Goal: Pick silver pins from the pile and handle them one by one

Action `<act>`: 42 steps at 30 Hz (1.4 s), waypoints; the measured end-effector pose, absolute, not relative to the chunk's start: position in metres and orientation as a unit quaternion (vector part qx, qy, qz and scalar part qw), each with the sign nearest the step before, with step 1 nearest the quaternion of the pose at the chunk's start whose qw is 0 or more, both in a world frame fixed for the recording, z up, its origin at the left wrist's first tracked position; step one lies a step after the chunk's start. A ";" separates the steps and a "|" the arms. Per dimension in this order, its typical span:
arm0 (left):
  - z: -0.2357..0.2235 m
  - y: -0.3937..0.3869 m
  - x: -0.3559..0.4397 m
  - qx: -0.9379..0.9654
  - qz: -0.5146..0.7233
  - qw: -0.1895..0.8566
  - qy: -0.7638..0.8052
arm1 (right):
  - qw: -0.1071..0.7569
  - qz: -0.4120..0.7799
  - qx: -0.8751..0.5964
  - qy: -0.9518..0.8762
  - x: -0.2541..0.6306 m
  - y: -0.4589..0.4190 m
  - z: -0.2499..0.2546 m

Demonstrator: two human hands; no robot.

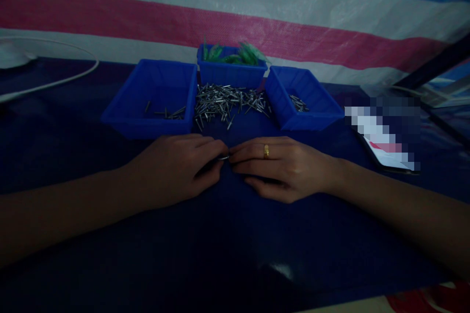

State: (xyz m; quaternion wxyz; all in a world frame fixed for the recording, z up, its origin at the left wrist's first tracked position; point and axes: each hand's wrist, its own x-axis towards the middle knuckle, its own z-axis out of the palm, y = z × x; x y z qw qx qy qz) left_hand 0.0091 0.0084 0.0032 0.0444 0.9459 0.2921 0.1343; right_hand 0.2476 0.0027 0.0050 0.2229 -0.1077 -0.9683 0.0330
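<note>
My left hand (187,164) is closed, with thumb and fingers pinching a thin silver rivet (224,158) of which only a sliver shows. Against its fingertips rest those of my right hand (275,166), fingers together and a gold ring on one. Whatever lies in the right fingertips is hidden. Just beyond the hands, a heap of silver rivets (223,100) is spread on the dark blue table (227,249). A few rivets lie in the left blue bin (147,93), and a small cluster is in the right blue bin (312,93).
Behind the heap stands a third blue bin (231,73) holding green plastic-like material (249,54). A phone (389,149), partly pixelated, lies to the right. At the left runs a white cable (73,77). A striped tarp (147,14) hangs behind the table.
</note>
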 end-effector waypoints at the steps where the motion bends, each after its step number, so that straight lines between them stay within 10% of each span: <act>1: 0.003 0.008 0.009 0.945 0.133 0.043 0.295 | 0.221 0.032 -0.112 -0.968 0.248 0.003 0.005; 42: 0.006 0.007 0.011 0.946 0.135 0.045 0.291 | 0.203 0.034 -0.206 -0.957 0.248 0.004 0.005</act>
